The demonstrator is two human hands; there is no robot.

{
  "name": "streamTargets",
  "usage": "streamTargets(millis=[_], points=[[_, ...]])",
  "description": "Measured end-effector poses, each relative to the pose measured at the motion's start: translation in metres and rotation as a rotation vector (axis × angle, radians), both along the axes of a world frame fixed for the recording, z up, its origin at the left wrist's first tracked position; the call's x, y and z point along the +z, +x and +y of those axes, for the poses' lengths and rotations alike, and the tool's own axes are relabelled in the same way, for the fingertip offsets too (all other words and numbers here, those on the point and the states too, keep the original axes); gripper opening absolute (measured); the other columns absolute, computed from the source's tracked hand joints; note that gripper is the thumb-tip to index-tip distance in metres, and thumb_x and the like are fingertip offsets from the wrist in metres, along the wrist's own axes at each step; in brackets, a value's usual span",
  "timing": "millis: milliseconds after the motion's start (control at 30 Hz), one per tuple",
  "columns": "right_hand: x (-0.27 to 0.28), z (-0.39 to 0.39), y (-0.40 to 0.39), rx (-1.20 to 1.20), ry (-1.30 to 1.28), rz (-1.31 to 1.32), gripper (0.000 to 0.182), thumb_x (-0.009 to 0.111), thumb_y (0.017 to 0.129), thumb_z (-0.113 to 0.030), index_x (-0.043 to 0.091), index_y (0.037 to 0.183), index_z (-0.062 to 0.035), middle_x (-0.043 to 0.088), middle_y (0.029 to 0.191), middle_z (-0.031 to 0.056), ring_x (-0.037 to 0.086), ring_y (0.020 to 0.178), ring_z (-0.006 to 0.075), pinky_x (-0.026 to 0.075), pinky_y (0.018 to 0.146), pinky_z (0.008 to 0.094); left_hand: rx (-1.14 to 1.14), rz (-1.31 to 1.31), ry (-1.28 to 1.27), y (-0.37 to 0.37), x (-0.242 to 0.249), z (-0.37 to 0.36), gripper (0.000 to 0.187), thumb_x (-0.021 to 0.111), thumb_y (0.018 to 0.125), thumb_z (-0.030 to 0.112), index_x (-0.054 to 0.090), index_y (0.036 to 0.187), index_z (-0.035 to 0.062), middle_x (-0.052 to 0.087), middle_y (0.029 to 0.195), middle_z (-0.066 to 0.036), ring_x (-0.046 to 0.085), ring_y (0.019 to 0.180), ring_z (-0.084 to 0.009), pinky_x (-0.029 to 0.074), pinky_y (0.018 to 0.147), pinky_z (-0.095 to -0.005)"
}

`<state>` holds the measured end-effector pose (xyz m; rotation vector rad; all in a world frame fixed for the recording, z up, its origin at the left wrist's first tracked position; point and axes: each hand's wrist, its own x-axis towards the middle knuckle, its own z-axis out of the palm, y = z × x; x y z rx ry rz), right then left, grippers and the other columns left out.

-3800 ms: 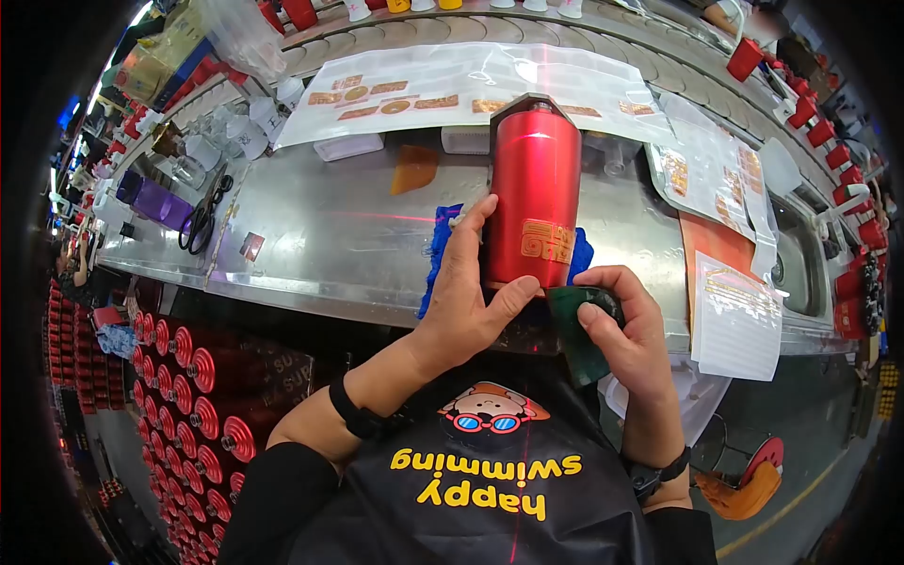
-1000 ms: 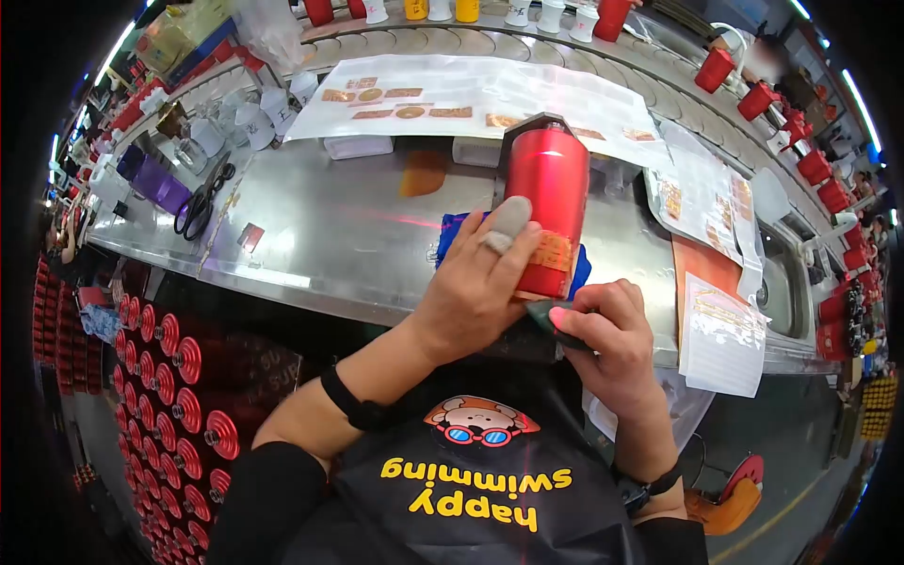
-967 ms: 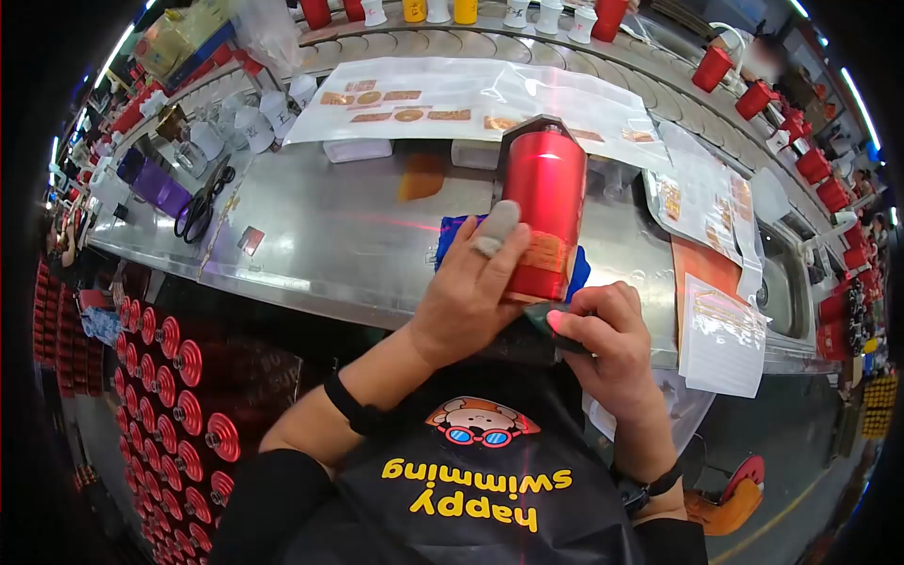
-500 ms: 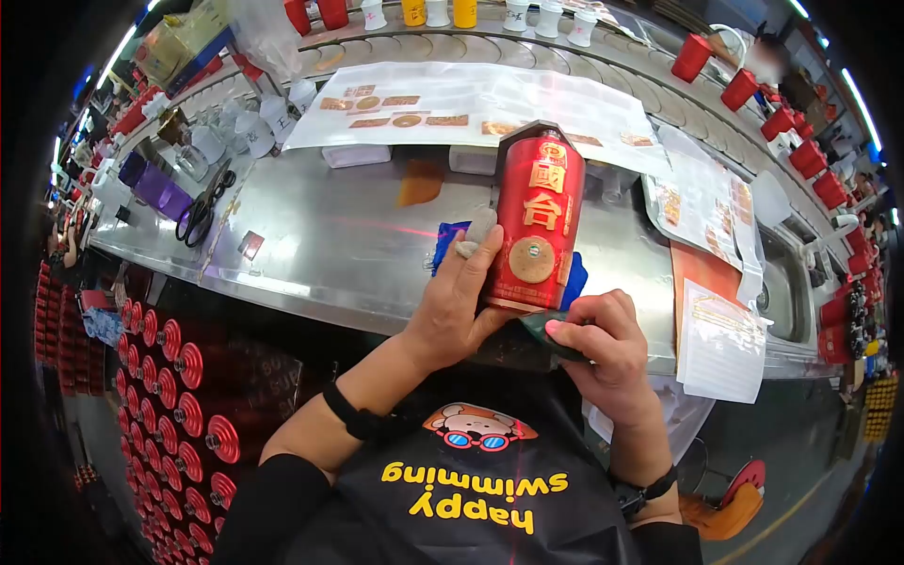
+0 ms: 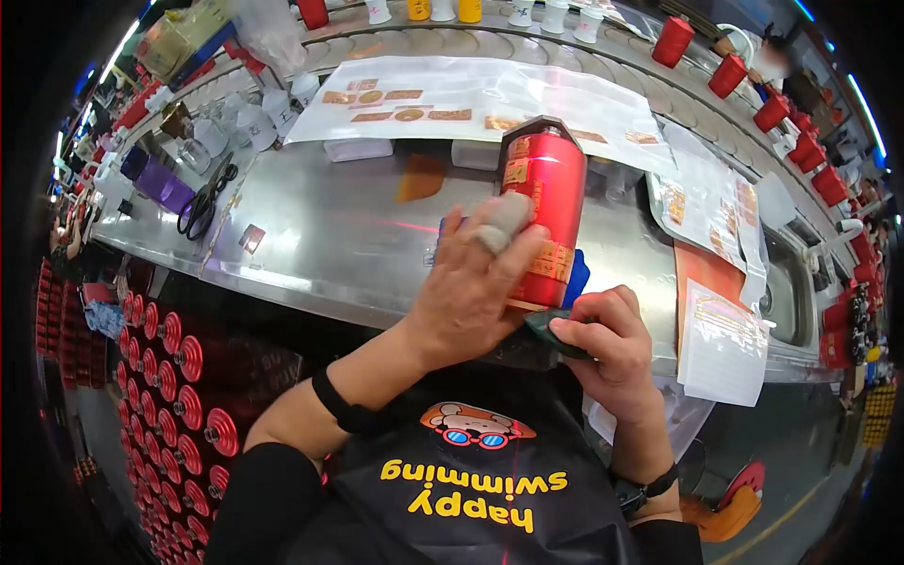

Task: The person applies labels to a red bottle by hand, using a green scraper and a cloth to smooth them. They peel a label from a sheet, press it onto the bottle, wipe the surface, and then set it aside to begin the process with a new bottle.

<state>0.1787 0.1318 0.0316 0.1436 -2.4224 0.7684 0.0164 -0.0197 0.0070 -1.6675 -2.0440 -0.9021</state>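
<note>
A red bottle (image 5: 557, 198) with gold markings lies tilted in front of me, its dark angular end pointing away. Over its left side rests my left hand (image 5: 468, 282), with pale covers on some fingers and the fingers curved around the bottle. Close to the bottle's near end, my right hand (image 5: 607, 344) pinches a dark green cloth-like piece (image 5: 557, 331). Blue material (image 5: 578, 275) shows beneath the bottle.
White sheets with gold labels (image 5: 452, 89) lie behind the bottle. Black scissors (image 5: 200, 209) and a purple bottle (image 5: 160, 184) are at left. Papers (image 5: 723, 344) and a sink (image 5: 786, 292) are at right. Red bottles (image 5: 673, 41) stand on the conveyor.
The red bottle has turned about its long axis, so its large gold characters no longer show. My left hand has moved further over it. Bottles on the conveyor have shifted.
</note>
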Motion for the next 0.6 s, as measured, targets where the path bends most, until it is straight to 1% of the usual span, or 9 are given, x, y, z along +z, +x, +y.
streamTargets(millis=[67, 100, 200, 233, 267, 367, 467, 500, 600], points=[[-0.002, 0.001, -0.001, 0.007, -0.006, 0.011, 0.050, 0.076, 0.049, 0.000, 0.070, 0.097, -0.0112, 0.060, 0.093, 0.0033, 0.054, 0.084, 0.0248, 0.040, 0.078, 0.0375, -0.039, 0.144, -0.077, 0.000, 0.005, 0.006, 0.079, 0.072, 0.085, 0.039, 0.038, 0.147, 0.0027, 0.048, 0.140, -0.021, 0.040, 0.136, -0.0442, 0.023, 0.116, -0.0577], [-0.005, 0.002, -0.001, 0.009, -0.009, 0.022, 0.050, 0.076, 0.048, 0.000, 0.070, 0.097, -0.0112, 0.060, 0.093, 0.0032, 0.054, 0.084, 0.0248, 0.040, 0.078, 0.0376, -0.059, 0.132, -0.057, -0.002, 0.004, 0.005, 0.079, 0.073, 0.084, 0.036, 0.038, 0.146, 0.0024, 0.050, 0.137, -0.023, 0.040, 0.136, -0.0450, 0.024, 0.116, -0.0570], [-0.006, 0.002, -0.001, 0.012, -0.026, 0.035, 0.050, 0.076, 0.049, 0.000, 0.070, 0.097, -0.0113, 0.060, 0.092, 0.0031, 0.054, 0.084, 0.0248, 0.040, 0.077, 0.0372, -0.134, -0.174, 0.116, -0.007, -0.019, 0.000, 0.080, 0.075, 0.083, 0.035, 0.038, 0.146, 0.0021, 0.051, 0.135, -0.025, 0.041, 0.134, -0.0461, 0.025, 0.115, -0.0568], [-0.006, 0.002, 0.000, 0.019, -0.030, 0.032, 0.050, 0.076, 0.049, 0.000, 0.070, 0.097, -0.0114, 0.060, 0.092, 0.0031, 0.053, 0.084, 0.0248, 0.040, 0.076, 0.0370, -0.175, -0.331, 0.156, -0.007, -0.023, -0.002, 0.081, 0.076, 0.082, 0.032, 0.037, 0.146, 0.0017, 0.049, 0.137, -0.027, 0.042, 0.133, -0.0464, 0.023, 0.116, -0.0574], [-0.005, 0.003, 0.000, 0.018, -0.023, 0.037, 0.050, 0.076, 0.049, 0.000, 0.070, 0.097, -0.0113, 0.060, 0.092, 0.0031, 0.053, 0.084, 0.0247, 0.040, 0.076, 0.0368, -0.145, -0.275, 0.124, -0.009, -0.026, -0.004, 0.081, 0.076, 0.082, 0.031, 0.037, 0.146, 0.0015, 0.049, 0.137, -0.027, 0.041, 0.134, -0.0462, 0.023, 0.116, -0.0572], [-0.004, 0.004, -0.001, 0.030, -0.009, 0.044, 0.049, 0.076, 0.049, 0.001, 0.070, 0.097, -0.0111, 0.060, 0.091, 0.0031, 0.053, 0.082, 0.0246, 0.040, 0.075, 0.0365, -0.042, -0.104, -0.015, -0.002, 0.003, -0.006, 0.084, 0.077, 0.079, 0.028, 0.036, 0.147, 0.0007, 0.046, 0.141, -0.027, 0.040, 0.135, -0.0457, 0.020, 0.117, -0.0566], [-0.004, 0.004, -0.002, 0.030, -0.006, 0.056, 0.049, 0.076, 0.049, 0.001, 0.070, 0.097, -0.0110, 0.060, 0.090, 0.0032, 0.053, 0.082, 0.0245, 0.040, 0.074, 0.0365, -0.061, 0.072, -0.037, 0.000, 0.008, 0.009, 0.088, 0.078, 0.075, 0.028, 0.035, 0.147, 0.0011, 0.047, 0.141, -0.026, 0.040, 0.135, -0.0451, 0.019, 0.117, -0.0570], [-0.005, 0.005, -0.002, 0.032, -0.008, 0.060, 0.049, 0.076, 0.049, 0.001, 0.070, 0.096, -0.0110, 0.060, 0.090, 0.0032, 0.053, 0.082, 0.0246, 0.040, 0.075, 0.0365, -0.064, 0.050, -0.022, -0.001, 0.004, 0.008, 0.089, 0.078, 0.077, 0.032, 0.035, 0.148, 0.0013, 0.048, 0.140, -0.025, 0.043, 0.133, -0.0437, 0.022, 0.116, -0.0579], [-0.013, 0.006, 0.001, 0.015, -0.030, 0.070, 0.049, 0.076, 0.049, 0.001, 0.070, 0.096, -0.0111, 0.060, 0.091, 0.0034, 0.053, 0.082, 0.0247, 0.040, 0.075, 0.0368, -0.082, -0.161, 0.048, -0.005, -0.017, -0.002, 0.085, 0.076, 0.082, 0.035, 0.035, 0.147, -0.0025, 0.045, 0.143, -0.028, 0.043, 0.134, -0.0456, 0.023, 0.118, -0.0548]])
